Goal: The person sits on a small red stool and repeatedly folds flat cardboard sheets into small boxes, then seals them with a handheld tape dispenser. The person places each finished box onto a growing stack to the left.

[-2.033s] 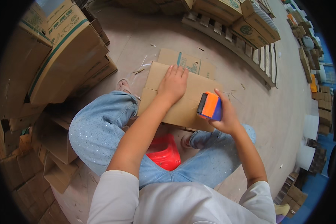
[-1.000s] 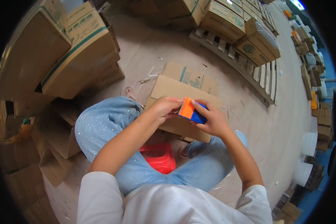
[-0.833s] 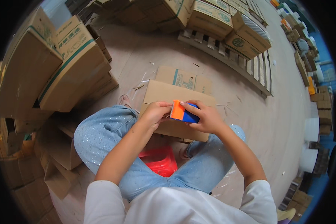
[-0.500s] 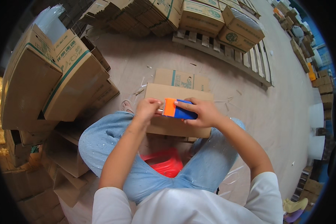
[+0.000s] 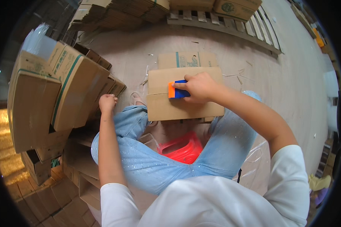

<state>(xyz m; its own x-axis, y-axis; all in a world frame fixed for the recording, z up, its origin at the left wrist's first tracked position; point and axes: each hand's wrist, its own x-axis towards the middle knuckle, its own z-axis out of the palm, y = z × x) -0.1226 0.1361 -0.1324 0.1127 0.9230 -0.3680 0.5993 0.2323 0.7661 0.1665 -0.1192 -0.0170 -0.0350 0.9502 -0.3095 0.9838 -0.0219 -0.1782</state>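
Observation:
In front of me stands a closed cardboard box (image 5: 185, 110), a seam running across its top. My right hand (image 5: 201, 87) is wrapped round a blue and orange tape dispenser (image 5: 175, 90), which it holds on or just over the box top near the seam. Out to the left of the box, beside the stacked cartons, my left hand (image 5: 108, 103) has its fingers closed; whatever is in them, if anything, is too small to make out.
Large cartons (image 5: 79, 89) are stacked close on my left. Flattened cardboard (image 5: 187, 58) lies just beyond the box. A wooden pallet (image 5: 231, 28) carries boxes at the far side. A red plastic stool (image 5: 183, 149) sits between my legs. Scraps litter the floor.
My left hand has left the dispenser's orange end and swung out to the left. My right hand has set the dispenser lower and flatter against the box top. The head view has shifted.

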